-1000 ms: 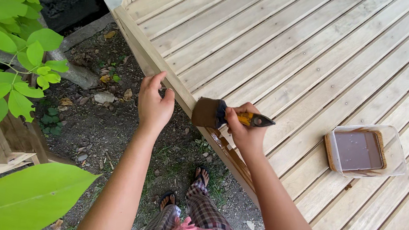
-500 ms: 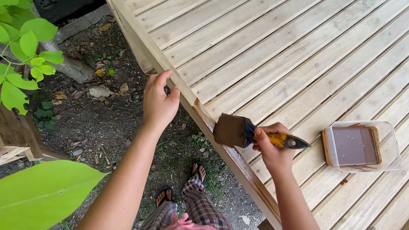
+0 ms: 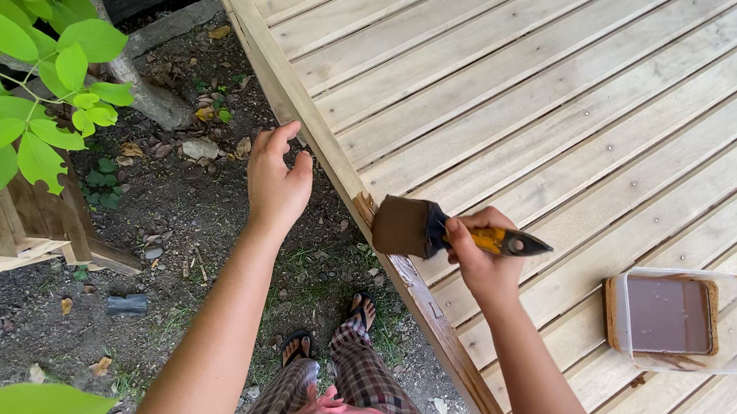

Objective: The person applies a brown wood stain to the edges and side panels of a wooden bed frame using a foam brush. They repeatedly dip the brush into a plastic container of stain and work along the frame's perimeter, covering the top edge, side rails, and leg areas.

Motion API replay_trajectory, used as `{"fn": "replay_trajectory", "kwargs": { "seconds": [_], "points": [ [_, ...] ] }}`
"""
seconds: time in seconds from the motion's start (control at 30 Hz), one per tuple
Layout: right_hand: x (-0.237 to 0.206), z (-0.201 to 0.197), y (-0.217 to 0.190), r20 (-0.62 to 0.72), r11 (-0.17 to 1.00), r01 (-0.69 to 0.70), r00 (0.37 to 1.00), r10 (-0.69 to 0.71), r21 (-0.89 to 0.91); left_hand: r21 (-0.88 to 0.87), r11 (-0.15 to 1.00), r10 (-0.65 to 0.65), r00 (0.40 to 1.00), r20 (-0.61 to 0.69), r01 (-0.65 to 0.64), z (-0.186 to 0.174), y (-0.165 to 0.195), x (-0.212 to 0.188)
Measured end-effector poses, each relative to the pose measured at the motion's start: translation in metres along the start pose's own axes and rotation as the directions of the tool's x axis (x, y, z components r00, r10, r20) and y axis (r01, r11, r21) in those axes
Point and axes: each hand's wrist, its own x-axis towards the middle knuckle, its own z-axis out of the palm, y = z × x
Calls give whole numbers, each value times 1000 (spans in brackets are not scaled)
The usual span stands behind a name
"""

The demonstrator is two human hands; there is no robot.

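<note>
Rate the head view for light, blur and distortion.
Head view: soft, even daylight, no glare on the deck; the ground beneath lies in shade. The brush, the right hand and the left hand are sharp, without motion blur. The leaves at the left edge are bright. Wide-angle lens: boards fan out towards the corners.

I see open slats across most of the wooden deck, so hands can pass freely there. Only the clear tray of brown stain blocks the near right, and leafy branches crowd the far left.
</note>
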Motion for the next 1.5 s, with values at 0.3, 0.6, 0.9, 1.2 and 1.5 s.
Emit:
{"fn": "replay_trajectory", "kwargs": {
  "seconds": [0.3,0.6,0.9,1.2,1.5],
  "points": [
    [60,49,10,46,990,-8,999,1,142,26,996,-79,995,-60,80,-12,-5,18],
    [63,21,27,44,985,-142,989,139,97,-17,999,-51,996,-67,50,-12,-35,34],
    [-2,-58,40,-76,957,-239,964,254,166,-65,998,-6,1000,-31,4,0,-34,62],
    [105,78,20,119,994,-7,993,-6,108,-8,999,-34,995,-98,33,-21,-46,72],
    [202,188,1,34,980,11,999,-19,198,-23,1000,-20,985,-169,17,-38,-88,117]
  ]
}}
